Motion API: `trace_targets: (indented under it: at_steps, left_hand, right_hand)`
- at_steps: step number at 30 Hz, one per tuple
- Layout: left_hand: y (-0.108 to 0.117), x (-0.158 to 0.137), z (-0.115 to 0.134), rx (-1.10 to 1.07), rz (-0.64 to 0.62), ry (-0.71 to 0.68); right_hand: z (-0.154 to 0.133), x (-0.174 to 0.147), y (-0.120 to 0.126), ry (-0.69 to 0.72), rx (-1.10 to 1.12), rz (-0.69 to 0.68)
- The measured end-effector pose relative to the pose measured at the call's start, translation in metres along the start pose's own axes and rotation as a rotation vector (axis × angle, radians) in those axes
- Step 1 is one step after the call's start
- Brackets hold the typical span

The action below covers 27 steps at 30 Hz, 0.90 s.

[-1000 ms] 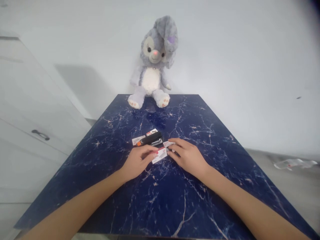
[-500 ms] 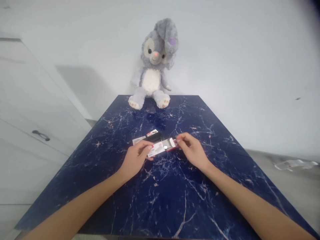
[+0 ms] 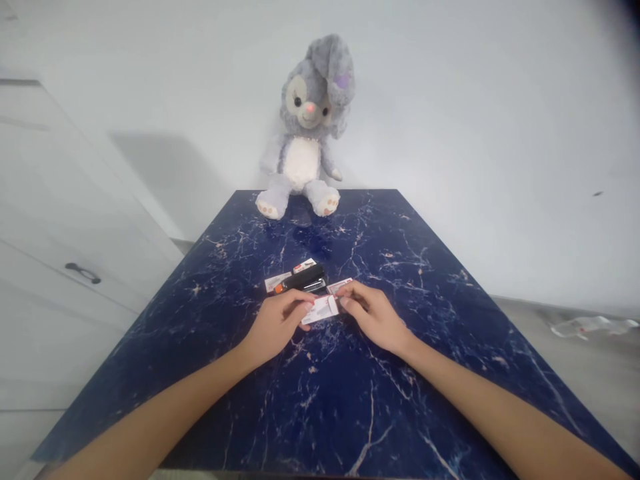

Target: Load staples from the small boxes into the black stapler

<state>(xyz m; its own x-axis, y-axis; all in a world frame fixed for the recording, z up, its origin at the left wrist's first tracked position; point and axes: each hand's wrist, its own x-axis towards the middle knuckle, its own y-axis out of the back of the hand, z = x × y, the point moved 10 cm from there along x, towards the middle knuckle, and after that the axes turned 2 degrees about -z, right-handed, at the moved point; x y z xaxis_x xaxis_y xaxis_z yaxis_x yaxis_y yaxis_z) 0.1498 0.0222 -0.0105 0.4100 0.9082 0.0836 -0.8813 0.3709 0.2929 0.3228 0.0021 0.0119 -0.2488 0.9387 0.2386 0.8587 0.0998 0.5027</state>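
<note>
A small white cardboard box (image 3: 320, 311) with grey and red print is held low over the table. My left hand (image 3: 277, 325) pinches its left end between thumb and fingers. At the box's right end, the closed fingertips of my right hand (image 3: 371, 313) grip its edge. Just beyond the box lies a black stapler (image 3: 303, 277) with an orange tip at its left end. A white printed card or packet (image 3: 276, 283) shows behind the stapler. Another flat, red-edged white piece (image 3: 341, 285) shows behind my right fingers, partly hidden.
A grey plush rabbit (image 3: 305, 127) sits at the far edge of the dark blue marbled table (image 3: 320, 413), against the wall. A white cabinet (image 3: 60, 320) with a dark handle stands to the left. Clear plastic (image 3: 590, 327) lies beyond the right edge.
The box has come slightly nearer, and its right end, open with a raised flap before, now looks closed. My right hand has moved left and nearer. More of the stapler shows.
</note>
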Motion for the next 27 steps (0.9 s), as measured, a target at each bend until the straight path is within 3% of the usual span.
trace_targets:
  at_steps: [12,17,22,27]
  left_hand:
    - [0.003,0.000,0.023,0.218,-0.007,-0.164]
    - [0.006,-0.001,0.027,0.286,0.036,-0.219]
    - [0.000,-0.006,0.038,0.493,0.055,-0.308]
    - [-0.015,-0.013,0.046,0.759,0.008,-0.429]
  right_hand:
    - [0.016,0.003,-0.006,-0.073,0.133,-0.035]
    - [-0.007,0.000,-0.006,0.074,-0.074,-0.025]
    - [-0.028,-0.009,-0.018,0.243,-0.267,-0.076]
    - [-0.014,-0.004,-0.005,0.079,-0.140,0.005]
